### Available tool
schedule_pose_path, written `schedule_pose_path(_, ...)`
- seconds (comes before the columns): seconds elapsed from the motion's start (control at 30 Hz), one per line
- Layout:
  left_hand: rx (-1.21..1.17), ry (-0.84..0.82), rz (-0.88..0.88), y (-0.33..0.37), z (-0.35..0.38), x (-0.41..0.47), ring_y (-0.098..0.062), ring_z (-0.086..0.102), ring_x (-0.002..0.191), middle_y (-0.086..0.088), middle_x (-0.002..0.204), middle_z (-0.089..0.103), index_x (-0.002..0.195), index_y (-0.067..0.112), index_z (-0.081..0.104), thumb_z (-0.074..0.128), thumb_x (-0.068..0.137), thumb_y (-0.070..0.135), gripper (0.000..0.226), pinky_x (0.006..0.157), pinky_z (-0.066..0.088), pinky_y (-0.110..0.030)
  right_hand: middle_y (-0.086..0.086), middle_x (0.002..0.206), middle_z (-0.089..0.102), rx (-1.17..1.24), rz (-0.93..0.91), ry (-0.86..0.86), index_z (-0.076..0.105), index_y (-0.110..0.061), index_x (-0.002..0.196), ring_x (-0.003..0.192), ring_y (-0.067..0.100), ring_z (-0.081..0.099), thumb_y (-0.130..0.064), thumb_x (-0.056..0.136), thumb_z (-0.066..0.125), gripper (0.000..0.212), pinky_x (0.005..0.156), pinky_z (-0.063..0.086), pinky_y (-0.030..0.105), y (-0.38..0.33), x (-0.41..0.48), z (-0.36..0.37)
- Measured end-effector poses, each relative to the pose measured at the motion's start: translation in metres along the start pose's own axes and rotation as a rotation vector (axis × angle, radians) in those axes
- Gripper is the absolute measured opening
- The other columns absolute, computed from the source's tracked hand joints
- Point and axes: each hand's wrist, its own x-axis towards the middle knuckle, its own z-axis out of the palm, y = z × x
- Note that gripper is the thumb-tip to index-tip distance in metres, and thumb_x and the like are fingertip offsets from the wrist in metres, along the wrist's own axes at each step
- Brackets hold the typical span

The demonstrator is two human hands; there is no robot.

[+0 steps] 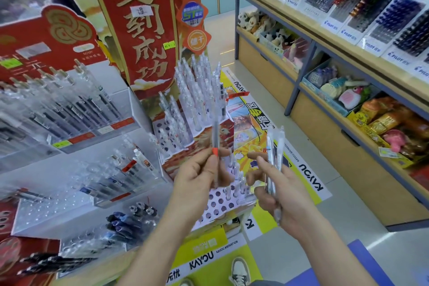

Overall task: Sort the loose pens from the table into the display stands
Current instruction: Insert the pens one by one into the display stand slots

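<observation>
The left hand (pixel 197 177) pinches one clear pen (pixel 216 132) by its orange band, upright above the hole-punched display stand (pixel 217 203). The right hand (pixel 284 193) curls round a small bundle of clear pens (pixel 275 158), over the stand's right edge.

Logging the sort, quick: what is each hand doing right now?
Left hand: pinches one clear pen, upright, at its orange band.
Right hand: grips a bunch of clear pens.
</observation>
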Motion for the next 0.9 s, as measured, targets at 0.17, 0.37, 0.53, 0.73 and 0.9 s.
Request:
schedule_pose_path(0.17, 0.456, -0.198, -0.034, -0.006, -0.039, -0.005, -0.011, 0.044, 0.062, -0.004, 0.064, 0.055, 0.094, 0.043, 0.071, 0.053, 0.097, 0.012, 0.036, 0.058, 0.036, -0.024, 0.007, 0.075, 0.056, 0.071, 0.009, -0.127, 0.069, -0.007, 0.11, 0.041, 0.008, 0.029, -0.03, 0.09, 0.056, 0.033, 0.036, 0.023, 0.017, -0.006, 0.003, -0.006)
schedule_pose_path(0.37, 0.512, -0.136, -0.042, -0.001, -0.053, -0.012, -0.009, 0.063, 0.079, 0.004, 0.092, 0.071, 0.105, 0.03, 0.074, 0.064, 0.09, 0.012, 0.025, 0.067, 0.051, -0.022, 0.013, 0.074, 0.066, -0.384, -0.085, -0.048, 0.069, -0.003, 0.092, 0.043, 0.015, 0.031, -0.006, 0.092, 0.063, 0.007, 0.04, 0.026, 0.021, -0.002, 0.004, -0.004)
schedule_pose_path(0.53, -0.035, 0.16, -0.093, -0.002, -0.054, -0.005, -0.019, 0.064, 0.061, -0.015, 0.073, 0.071, 0.094, 0.006, 0.068, 0.064, 0.085, 0.007, 0.009, 0.057, 0.053, -0.022, 0.015, 0.074, 0.07, -0.338, -0.08, -0.016, 0.065, 0.001, 0.088, 0.041, 0.015, 0.031, -0.002, 0.091, 0.062, 0.005, 0.04, 0.026, 0.02, 0.006, 0.005, 0.0)
schedule_pose_path(0.73, -0.189, 0.182, -0.074, -0.012, -0.052, -0.001, -0.019, 0.067, 0.076, -0.011, 0.083, 0.071, 0.099, 0.008, 0.071, 0.06, 0.081, 0.021, 0.025, 0.07, 0.055, -0.026, 0.018, 0.078, 0.071, -0.402, -0.045, -0.031, 0.061, 0.009, 0.094, 0.04, 0.015, 0.035, -0.005, 0.093, 0.06, 0.014, 0.039, 0.03, 0.019, 0.011, 0.004, 0.003)
schedule_pose_path(0.9, -0.126, 0.265, 0.058, -0.002, -0.059, -0.006, -0.018, 0.067, 0.067, -0.008, 0.075, 0.071, 0.09, 0.012, 0.073, 0.065, 0.077, 0.022, 0.018, 0.063, 0.055, -0.024, 0.019, 0.074, 0.069, -0.417, -0.033, -0.05, 0.062, 0.005, 0.095, 0.038, 0.014, 0.035, -0.008, 0.095, 0.058, 0.014, 0.039, 0.029, 0.019, 0.014, 0.0, 0.015)
